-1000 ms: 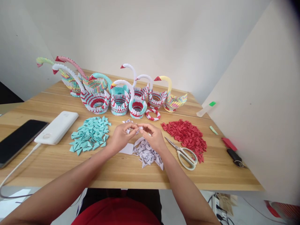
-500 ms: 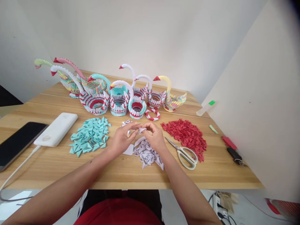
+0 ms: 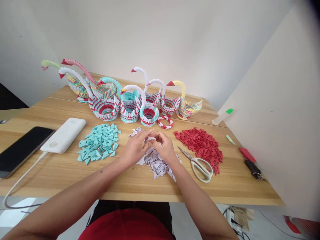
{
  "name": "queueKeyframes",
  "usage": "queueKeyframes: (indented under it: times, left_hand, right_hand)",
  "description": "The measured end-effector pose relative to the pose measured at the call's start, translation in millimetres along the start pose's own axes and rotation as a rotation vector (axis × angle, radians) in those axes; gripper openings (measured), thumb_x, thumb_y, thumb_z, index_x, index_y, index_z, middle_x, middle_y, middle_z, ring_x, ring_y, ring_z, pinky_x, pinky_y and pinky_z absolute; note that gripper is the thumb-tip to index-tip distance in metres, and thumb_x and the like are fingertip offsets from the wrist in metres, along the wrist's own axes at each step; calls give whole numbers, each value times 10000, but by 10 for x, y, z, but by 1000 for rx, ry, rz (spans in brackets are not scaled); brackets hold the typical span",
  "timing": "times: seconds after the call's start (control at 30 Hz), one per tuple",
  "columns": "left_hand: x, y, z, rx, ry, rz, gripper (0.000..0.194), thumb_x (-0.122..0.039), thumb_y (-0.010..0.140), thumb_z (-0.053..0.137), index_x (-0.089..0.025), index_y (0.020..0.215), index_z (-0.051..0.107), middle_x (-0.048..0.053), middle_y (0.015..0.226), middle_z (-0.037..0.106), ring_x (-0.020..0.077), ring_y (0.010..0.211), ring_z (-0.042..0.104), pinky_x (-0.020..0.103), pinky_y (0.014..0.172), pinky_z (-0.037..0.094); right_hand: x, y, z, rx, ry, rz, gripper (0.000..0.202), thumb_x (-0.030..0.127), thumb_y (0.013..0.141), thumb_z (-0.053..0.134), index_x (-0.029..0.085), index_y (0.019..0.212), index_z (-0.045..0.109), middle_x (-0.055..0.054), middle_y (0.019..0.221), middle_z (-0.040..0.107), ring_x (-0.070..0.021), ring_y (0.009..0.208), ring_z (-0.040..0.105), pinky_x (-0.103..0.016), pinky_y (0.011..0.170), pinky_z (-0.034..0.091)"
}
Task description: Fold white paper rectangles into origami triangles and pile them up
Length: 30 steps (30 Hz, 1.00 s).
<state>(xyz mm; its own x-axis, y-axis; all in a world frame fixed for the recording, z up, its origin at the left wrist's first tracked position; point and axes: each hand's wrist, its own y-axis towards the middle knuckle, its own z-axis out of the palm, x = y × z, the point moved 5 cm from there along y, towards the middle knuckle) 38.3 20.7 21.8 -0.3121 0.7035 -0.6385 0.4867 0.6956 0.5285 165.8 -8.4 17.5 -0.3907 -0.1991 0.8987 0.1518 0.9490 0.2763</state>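
Between the fingertips of both hands is a small white folded paper piece [image 3: 151,138]. My left hand [image 3: 136,146] pinches it from the left, and my right hand [image 3: 163,146] grips it from the right. Just under my hands lies a pile of white folded pieces [image 3: 160,165], with a smaller white cluster [image 3: 136,131] behind my left hand. To the left sits a turquoise pile of folded pieces [image 3: 99,141]; a red pile [image 3: 202,145] is to the right. Part of a flat white paper [image 3: 141,161] shows below my left hand.
Several paper swans [image 3: 106,108] stand at the back, with a red and white ring [image 3: 165,122] before them. Scissors [image 3: 200,166] lie right of my right hand. A black phone [image 3: 23,148] and white power bank [image 3: 63,135] with cable are left; keys [image 3: 254,169] are far right.
The view has shifted slightly, moving the table items a little to the right. My left fingers have curled in closer around the white piece, which now shows less.
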Motion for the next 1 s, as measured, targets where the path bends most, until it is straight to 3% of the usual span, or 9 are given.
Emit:
queueKeyframes:
  times: [0.2, 0.33, 0.5, 0.67, 0.83, 1.0]
  left_hand:
    - [33, 28, -76, -22, -187, -112, 454, -63, 805, 484, -189, 1239, 535, 80, 1056, 661, 187, 913, 623, 353, 866, 487]
    - [135, 49, -63, -6, -462, -273, 400, -161, 829, 551, -166, 1229, 530, 55, 927, 658, 158, 809, 634, 311, 784, 514]
    - [213, 58, -6, -3, -663, -337, 418, -228, 822, 603, -153, 1226, 524, 39, 874, 635, 140, 753, 626, 301, 743, 526]
    - [223, 46, 5, -3, -652, -339, 412, -222, 817, 608, -164, 1217, 530, 51, 924, 648, 140, 782, 634, 286, 739, 524]
    - [145, 41, -51, -10, -467, -279, 404, -179, 815, 586, -177, 1217, 543, 53, 948, 652, 149, 802, 633, 295, 770, 514]
    - [93, 43, -90, -22, -368, -239, 382, -173, 819, 580, -188, 1200, 559, 48, 966, 656, 148, 801, 629, 299, 793, 499]
  right_hand:
    - [212, -41, -24, 32, -156, -148, 179, 228, 799, 603, 214, 971, 650, -34, 894, 686, -179, 800, 626, -326, 787, 496]
    - [167, -31, -99, 74, -25, -51, 242, 310, 860, 561, 230, 1070, 648, -25, 891, 692, -175, 822, 652, -316, 776, 517]
    - [50, -3, -115, 77, 73, -4, 246, 336, 857, 572, 237, 1059, 671, -24, 916, 710, -182, 849, 672, -324, 779, 536]
    - [29, -4, -62, 90, 111, 14, 235, 301, 827, 607, 237, 1039, 685, -21, 913, 716, -174, 828, 672, -321, 766, 540]
    - [40, -9, -60, 81, 72, 30, 190, 284, 809, 628, 222, 977, 691, -7, 829, 711, -173, 777, 667, -318, 728, 537]
    - [111, -25, -88, 20, -26, -49, 157, 292, 830, 619, 224, 959, 676, -14, 855, 712, -179, 780, 660, -331, 764, 529]
